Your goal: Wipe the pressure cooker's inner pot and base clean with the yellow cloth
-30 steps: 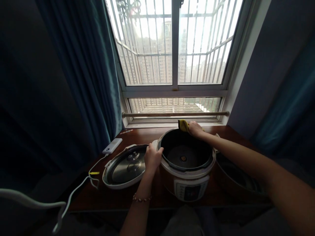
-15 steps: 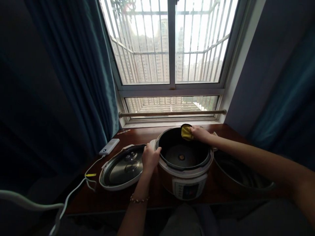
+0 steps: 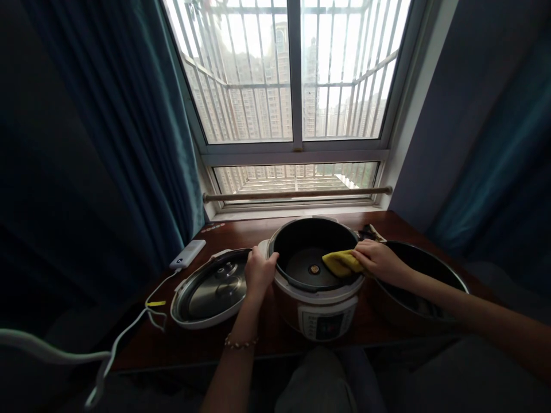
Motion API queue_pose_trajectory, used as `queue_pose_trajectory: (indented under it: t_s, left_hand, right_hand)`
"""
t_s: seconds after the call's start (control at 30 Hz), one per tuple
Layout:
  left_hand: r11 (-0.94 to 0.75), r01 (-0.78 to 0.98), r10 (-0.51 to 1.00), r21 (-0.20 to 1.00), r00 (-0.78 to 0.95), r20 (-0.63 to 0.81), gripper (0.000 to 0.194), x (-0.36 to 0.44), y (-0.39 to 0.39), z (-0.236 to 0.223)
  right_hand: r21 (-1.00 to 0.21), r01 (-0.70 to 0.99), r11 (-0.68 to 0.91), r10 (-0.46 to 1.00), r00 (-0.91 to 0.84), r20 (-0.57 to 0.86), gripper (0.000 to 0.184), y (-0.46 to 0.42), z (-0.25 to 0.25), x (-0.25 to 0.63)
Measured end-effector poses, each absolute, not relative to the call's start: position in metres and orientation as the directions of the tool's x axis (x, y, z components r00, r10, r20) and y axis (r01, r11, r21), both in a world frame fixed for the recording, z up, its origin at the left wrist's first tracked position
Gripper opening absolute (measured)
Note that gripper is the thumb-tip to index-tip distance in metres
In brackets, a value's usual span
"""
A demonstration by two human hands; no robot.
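An electric pressure cooker point(image 3: 328, 322) stands lidless on the table, its dark inside and the round centre of its floor showing. My left hand point(image 3: 260, 269) is closed on the cooker's left rim, thumb over the edge. Bunched in my right hand point(image 3: 379, 261) is a yellow cloth point(image 3: 342, 263), which hangs over the right part of the opening by the rim. The detached lid point(image 3: 215, 289) lies to the left with its metal inner side up. Right of the cooker, partly behind my right forearm, sits a dark inner pot point(image 3: 424, 267).
The wooden table point(image 3: 241, 232) stands against a barred window with a rail point(image 3: 297, 195) along its sill. A white power bank point(image 3: 188, 254) with a white cable point(image 3: 124, 332) lies at the left edge. Blue curtains point(image 3: 129, 143) hang at both sides.
My right hand has brought the yellow cloth from the cooker's far rim towards me, to its right side. The left hand keeps its hold. The view has shifted slightly.
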State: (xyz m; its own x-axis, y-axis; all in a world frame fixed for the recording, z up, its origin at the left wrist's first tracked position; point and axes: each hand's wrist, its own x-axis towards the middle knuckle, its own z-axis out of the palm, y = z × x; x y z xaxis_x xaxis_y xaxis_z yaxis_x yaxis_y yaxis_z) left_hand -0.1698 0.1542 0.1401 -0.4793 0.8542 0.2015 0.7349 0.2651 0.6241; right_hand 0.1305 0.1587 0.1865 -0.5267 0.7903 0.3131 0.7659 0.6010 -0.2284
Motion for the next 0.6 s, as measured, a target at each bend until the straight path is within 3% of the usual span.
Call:
queue_pose_trajectory:
  t_s: [0.13,0.23,0.3,0.43,0.6]
  left_hand:
    - [0.267,0.734,0.854,0.624,-0.481,0.201,0.034,-0.169,0.154,0.141]
    - [0.265,0.736,0.854,0.624,-0.48,0.203,0.035,-0.169,0.153,0.141]
    - [0.262,0.736,0.853,0.625,-0.479,0.206,0.035,-0.169,0.153,0.141]
    - [0.259,0.736,0.855,0.626,-0.476,0.207,0.035,-0.169,0.153,0.14]
    - [0.258,0.743,0.861,0.617,-0.466,0.201,0.037,-0.17,0.155,0.138]
  right_hand:
    - [-0.377,0.681,0.628,0.775,-0.509,0.373,0.033,0.13,0.18,0.12]
    - [-0.401,0.605,0.688,0.726,-0.563,0.395,0.022,0.113,0.176,0.106]
    - [-0.385,0.537,0.75,0.661,-0.626,0.414,0.017,0.105,0.174,0.094]
    - [-0.329,0.402,0.854,0.517,-0.725,0.456,0.024,0.099,0.17,0.071]
    - [-0.213,0.368,0.905,0.426,-0.791,0.439,0.024,0.104,0.172,0.048]
